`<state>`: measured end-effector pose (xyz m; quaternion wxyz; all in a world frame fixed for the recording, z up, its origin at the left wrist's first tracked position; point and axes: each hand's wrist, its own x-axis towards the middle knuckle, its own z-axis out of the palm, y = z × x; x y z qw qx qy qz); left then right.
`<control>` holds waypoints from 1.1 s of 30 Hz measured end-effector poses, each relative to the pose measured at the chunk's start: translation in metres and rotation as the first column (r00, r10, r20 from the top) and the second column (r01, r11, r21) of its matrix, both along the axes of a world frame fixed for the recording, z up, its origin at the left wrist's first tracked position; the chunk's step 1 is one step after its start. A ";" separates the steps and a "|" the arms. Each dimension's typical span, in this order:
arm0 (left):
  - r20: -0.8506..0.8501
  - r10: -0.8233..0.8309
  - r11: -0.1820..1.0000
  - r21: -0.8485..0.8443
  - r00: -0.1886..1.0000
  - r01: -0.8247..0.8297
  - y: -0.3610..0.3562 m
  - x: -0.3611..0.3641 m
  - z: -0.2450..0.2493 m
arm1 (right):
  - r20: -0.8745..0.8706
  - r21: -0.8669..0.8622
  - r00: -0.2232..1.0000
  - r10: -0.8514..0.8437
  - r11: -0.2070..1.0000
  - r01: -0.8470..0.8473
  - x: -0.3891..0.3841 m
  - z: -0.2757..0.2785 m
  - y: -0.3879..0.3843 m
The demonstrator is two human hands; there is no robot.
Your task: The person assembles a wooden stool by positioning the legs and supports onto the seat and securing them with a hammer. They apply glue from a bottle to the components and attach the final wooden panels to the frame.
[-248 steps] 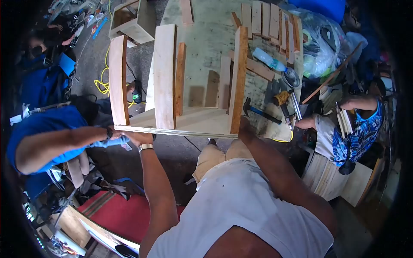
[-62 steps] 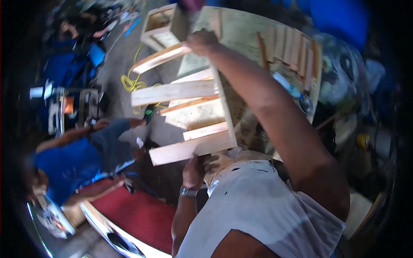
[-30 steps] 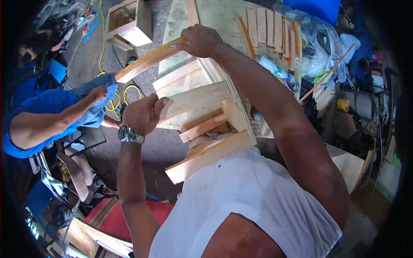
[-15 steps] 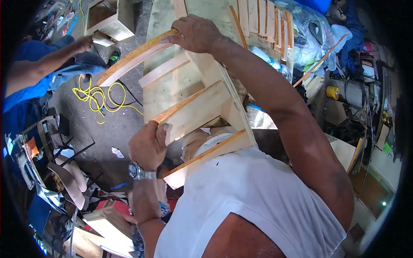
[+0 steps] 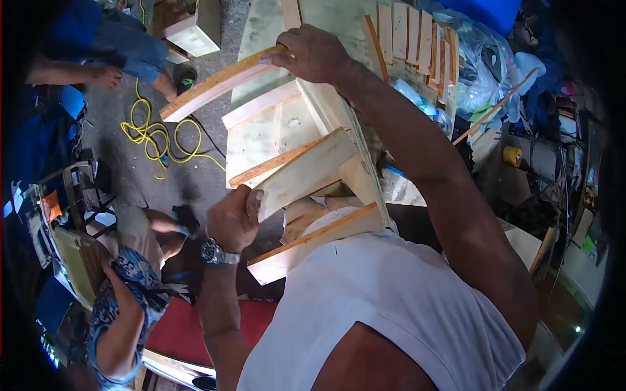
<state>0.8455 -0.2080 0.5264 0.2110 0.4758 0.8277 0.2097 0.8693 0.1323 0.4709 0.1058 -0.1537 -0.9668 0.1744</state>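
Slats (image 5: 306, 174) pinched in left hand (image 5: 233, 218) and right hand (image 5: 314, 53), both grips seemingly part-hidden.

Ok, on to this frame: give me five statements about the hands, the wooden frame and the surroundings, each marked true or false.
1. The right hand grips the topmost board of the pale wooden frame. True.
2. The left hand is clear of the frame. False: it holds the end of the middle board.
3. The silver metal wristwatch is on the left wrist. True.
4. The looped yellow cable lies on top of the red surface. False: it lies on the grey floor.
5. The bulging clear plastic bag is near the row of narrow wooden slats. True.
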 end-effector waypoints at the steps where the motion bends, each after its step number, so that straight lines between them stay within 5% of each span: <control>1: 0.012 -0.038 0.999 -0.001 0.999 0.038 0.002 -0.011 -0.003 | -0.035 0.000 0.999 -0.008 1.000 0.008 0.002 0.000 -0.003; 5: -0.041 -0.212 0.964 -0.176 0.977 0.201 0.033 -0.061 0.018 | 0.057 -0.016 0.998 -0.031 0.999 0.032 0.004 0.006 -0.006; 9: 0.114 -0.290 0.840 -0.446 0.950 0.310 0.056 -0.089 0.031 | 0.094 -0.035 0.994 -0.055 0.998 0.059 0.004 0.013 -0.001; 13: 0.058 -0.195 0.879 -0.432 0.979 0.201 0.040 -0.053 0.053 | -0.061 -0.032 0.998 -0.031 0.999 0.029 0.010 0.023 -0.001; 19: -0.024 0.039 0.989 -0.145 0.999 -0.042 -0.009 0.013 0.041 | -0.087 -0.054 0.996 -0.035 0.998 0.030 0.007 0.031 -0.001; 25: -0.078 0.228 0.933 -0.268 0.971 -0.240 -0.018 0.062 0.048 | -0.062 -0.093 0.994 -0.088 0.992 0.081 0.008 0.017 -0.004; 27: -0.103 0.202 0.885 -0.406 0.974 -0.227 -0.004 0.068 0.066 | -0.041 -0.149 0.996 -0.080 0.986 0.073 0.007 0.015 -0.002; 29: 0.142 0.289 0.824 -0.540 0.947 -0.171 -0.009 0.051 0.069 | -0.026 -0.141 0.998 -0.049 0.989 0.045 0.006 0.024 -0.005; 32: 0.054 0.050 0.970 -0.239 0.997 -0.035 -0.011 0.010 0.040 | -0.031 -0.093 0.999 -0.043 0.995 0.040 0.009 0.032 -0.007; 33: 0.050 -0.001 0.965 -0.261 0.999 0.014 -0.012 -0.008 0.032 | -0.025 -0.092 0.999 -0.045 0.995 0.043 0.009 0.034 -0.008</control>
